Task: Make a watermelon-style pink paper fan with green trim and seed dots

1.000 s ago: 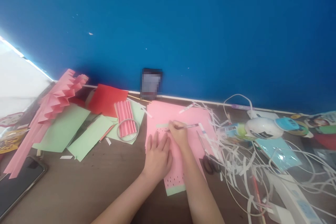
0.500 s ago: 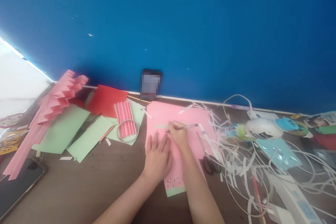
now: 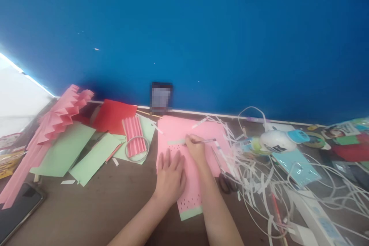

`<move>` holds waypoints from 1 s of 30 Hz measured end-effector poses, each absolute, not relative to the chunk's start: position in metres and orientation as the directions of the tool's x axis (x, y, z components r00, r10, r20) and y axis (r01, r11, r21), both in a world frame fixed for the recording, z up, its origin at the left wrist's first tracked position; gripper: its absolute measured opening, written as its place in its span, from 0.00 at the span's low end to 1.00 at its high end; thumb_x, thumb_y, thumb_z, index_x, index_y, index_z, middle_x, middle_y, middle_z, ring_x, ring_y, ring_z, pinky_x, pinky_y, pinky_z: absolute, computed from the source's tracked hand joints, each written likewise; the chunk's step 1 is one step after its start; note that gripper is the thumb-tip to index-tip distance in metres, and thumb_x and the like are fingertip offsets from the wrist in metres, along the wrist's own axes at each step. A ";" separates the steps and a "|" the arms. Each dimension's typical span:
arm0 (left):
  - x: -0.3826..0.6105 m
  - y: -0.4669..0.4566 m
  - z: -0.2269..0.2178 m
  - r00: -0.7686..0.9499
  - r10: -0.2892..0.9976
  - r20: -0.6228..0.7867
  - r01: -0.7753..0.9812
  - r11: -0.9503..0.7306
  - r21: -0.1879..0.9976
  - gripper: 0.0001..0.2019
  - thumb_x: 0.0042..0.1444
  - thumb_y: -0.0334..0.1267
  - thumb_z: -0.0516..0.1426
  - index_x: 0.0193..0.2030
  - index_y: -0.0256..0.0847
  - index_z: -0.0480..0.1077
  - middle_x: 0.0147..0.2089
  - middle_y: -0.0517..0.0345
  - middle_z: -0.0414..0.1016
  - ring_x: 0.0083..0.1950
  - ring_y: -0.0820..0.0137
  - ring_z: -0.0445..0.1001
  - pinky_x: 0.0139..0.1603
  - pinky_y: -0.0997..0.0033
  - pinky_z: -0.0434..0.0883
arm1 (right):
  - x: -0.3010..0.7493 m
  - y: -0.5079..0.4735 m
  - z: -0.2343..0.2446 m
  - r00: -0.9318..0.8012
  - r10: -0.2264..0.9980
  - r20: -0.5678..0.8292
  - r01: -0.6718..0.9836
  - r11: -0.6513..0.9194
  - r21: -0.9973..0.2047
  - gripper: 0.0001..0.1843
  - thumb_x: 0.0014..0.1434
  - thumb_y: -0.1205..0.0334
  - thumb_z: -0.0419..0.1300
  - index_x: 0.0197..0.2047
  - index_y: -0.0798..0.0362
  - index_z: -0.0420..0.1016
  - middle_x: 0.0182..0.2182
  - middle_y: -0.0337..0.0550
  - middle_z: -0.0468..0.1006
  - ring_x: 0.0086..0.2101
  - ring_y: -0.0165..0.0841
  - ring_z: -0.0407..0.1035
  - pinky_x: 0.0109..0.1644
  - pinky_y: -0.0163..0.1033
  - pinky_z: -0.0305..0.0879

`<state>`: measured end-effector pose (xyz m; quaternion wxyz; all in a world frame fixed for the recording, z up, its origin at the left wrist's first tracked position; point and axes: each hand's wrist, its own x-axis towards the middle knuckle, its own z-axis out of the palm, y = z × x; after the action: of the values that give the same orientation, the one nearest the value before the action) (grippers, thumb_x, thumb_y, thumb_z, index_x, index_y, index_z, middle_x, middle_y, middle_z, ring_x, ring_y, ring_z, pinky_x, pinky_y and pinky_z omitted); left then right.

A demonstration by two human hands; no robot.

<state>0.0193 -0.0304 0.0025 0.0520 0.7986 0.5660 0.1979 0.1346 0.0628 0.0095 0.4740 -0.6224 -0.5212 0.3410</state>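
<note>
Pink paper (image 3: 192, 186) lies amid scissors (image 3: 224, 184) and scraps (image 3: 263, 183) (left hand (image 3: 170, 177) flat on it, right hand (image 3: 196, 148) gripping a pen (image 3: 210, 140)).

2 bare hands (image 3: 170, 177), 2 forearms (image 3: 219, 209), seemingly slim

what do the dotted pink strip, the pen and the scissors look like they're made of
Dotted pink strip: matte paper, maybe thin card; it lies flat, thin-edged and without glare.
Pen: probably plastic, going by its slim, pale and dark barrel; too small to judge finish.
Scissors: dark loop handles suggest plastic; the greyish blades are likely metal, though blurred.
</note>
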 end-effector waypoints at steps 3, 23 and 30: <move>0.019 -0.030 0.003 0.281 0.926 0.252 0.879 -0.354 0.319 0.20 0.54 0.36 0.48 0.55 0.42 0.62 0.60 0.58 0.60 0.63 0.51 0.49 0.60 0.46 0.53 | 0.136 0.064 0.005 0.201 0.976 0.090 0.356 0.013 -0.934 0.18 0.48 0.60 0.52 0.15 0.51 0.45 0.14 0.30 0.45 0.17 0.22 0.45 0.19 0.30 0.48; 0.019 -0.030 0.000 0.280 0.929 0.243 0.879 -0.350 0.324 0.20 0.54 0.37 0.49 0.55 0.44 0.62 0.60 0.58 0.60 0.63 0.52 0.50 0.59 0.46 0.53 | 0.130 0.061 0.011 0.231 0.967 0.110 0.354 0.022 -0.935 0.19 0.50 0.60 0.52 0.16 0.51 0.45 0.14 0.30 0.45 0.17 0.23 0.47 0.20 0.30 0.47; 0.019 -0.030 0.000 0.279 0.927 0.249 0.880 -0.351 0.319 0.20 0.54 0.37 0.49 0.55 0.44 0.62 0.60 0.58 0.59 0.63 0.52 0.50 0.59 0.46 0.53 | 0.131 0.061 0.012 0.234 0.964 0.127 0.371 0.032 -0.928 0.19 0.50 0.61 0.51 0.16 0.51 0.45 0.14 0.30 0.46 0.17 0.23 0.47 0.20 0.30 0.47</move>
<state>0.0188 -0.0298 0.0003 0.0594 0.7975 0.5667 0.1982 0.1307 0.0612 0.0119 0.4784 -0.6229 -0.5359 0.3099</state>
